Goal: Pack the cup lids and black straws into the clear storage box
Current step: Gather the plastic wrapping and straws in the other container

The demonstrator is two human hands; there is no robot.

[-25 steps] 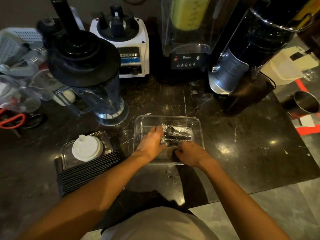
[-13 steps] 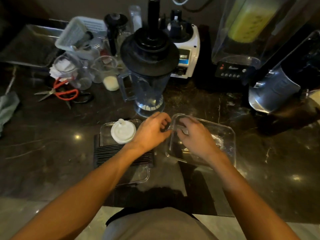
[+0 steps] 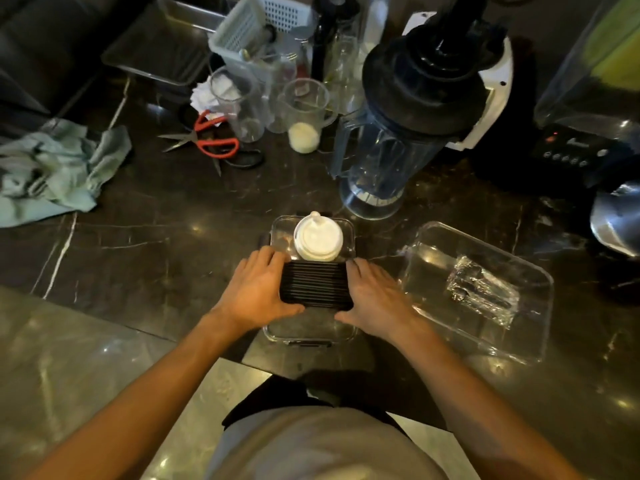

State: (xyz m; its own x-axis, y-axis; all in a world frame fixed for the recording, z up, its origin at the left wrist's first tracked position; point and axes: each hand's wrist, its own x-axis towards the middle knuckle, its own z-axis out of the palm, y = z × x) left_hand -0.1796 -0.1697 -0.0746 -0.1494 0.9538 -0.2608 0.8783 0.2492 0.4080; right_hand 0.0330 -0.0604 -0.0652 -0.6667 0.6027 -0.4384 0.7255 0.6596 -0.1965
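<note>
A row of black straws (image 3: 314, 285) lies crosswise over a flat clear lid (image 3: 308, 336) on the dark marble counter. My left hand (image 3: 258, 289) presses on the straws' left ends and my right hand (image 3: 375, 296) on their right ends, so the bundle is clasped between both. A stack of white cup lids (image 3: 318, 239) stands on the far part of the same clear lid, just beyond the straws. The clear storage box (image 3: 485, 344) sits to the right, apart from my hands, with a clear-wrapped dark packet (image 3: 481, 291) inside.
A blender jug with a black lid (image 3: 398, 143) stands just behind the cup lids. Red-handled scissors (image 3: 213, 138), measuring cups (image 3: 304, 112), a white basket (image 3: 256, 29) and a green cloth (image 3: 55, 168) crowd the far left. A control panel (image 3: 571, 154) and a metal vessel (image 3: 616, 220) are at right.
My hands have left the clear storage box and moved left onto the black straws, one hand at each end. The head view has swung to the left.
</note>
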